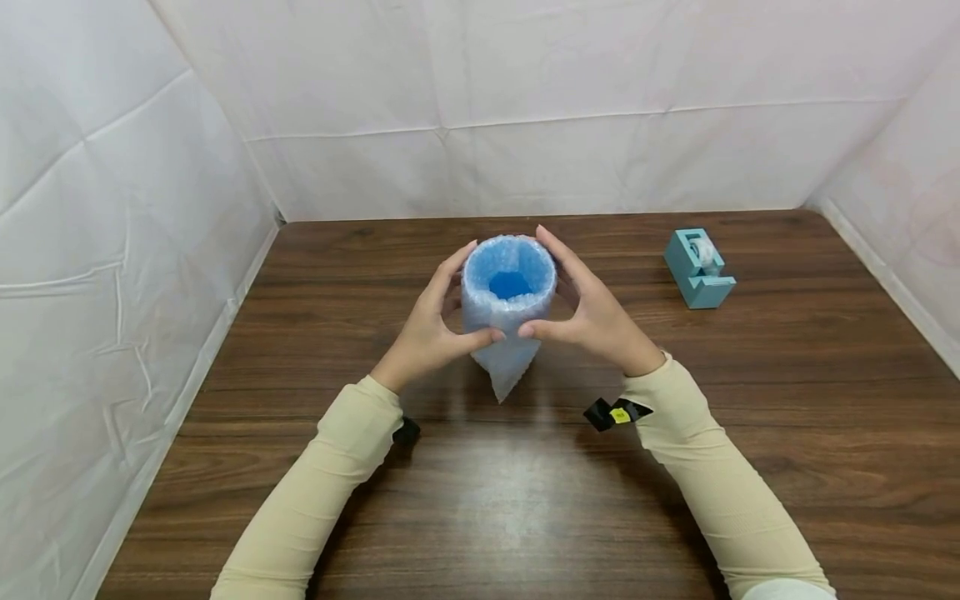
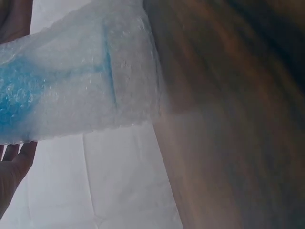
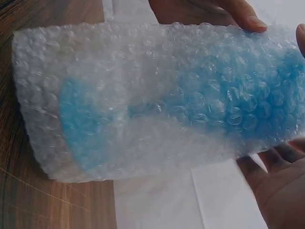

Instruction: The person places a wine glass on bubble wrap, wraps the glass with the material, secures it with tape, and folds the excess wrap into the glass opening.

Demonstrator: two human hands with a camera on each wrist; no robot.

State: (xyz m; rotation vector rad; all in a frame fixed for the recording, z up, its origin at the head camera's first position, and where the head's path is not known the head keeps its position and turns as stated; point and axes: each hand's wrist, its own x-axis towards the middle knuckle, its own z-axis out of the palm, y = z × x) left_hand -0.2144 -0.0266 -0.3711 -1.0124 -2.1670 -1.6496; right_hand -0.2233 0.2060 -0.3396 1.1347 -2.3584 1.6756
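Observation:
A blue goblet [image 1: 510,286] stands upright at the middle of the table, rolled in a sleeve of clear bubble wrap [image 1: 504,358]. Its bowl [image 3: 238,95], thin stem and round foot [image 3: 78,124] show through the wrap in the right wrist view. My left hand [image 1: 435,325] grips the upper part of the roll from the left, thumb across the front. From the right, my right hand [image 1: 596,321] holds it the same way, the two thumb tips close together. Most of the fingers behind the roll are hidden. A pointed corner of the wrap hangs toward me.
A teal tape dispenser [image 1: 699,271] with a roll of clear tape stands at the back right of the dark wooden table [image 1: 502,508]. White cloth walls [image 1: 562,158] enclose the back and both sides. Black wrist cameras sit below both sleeves.

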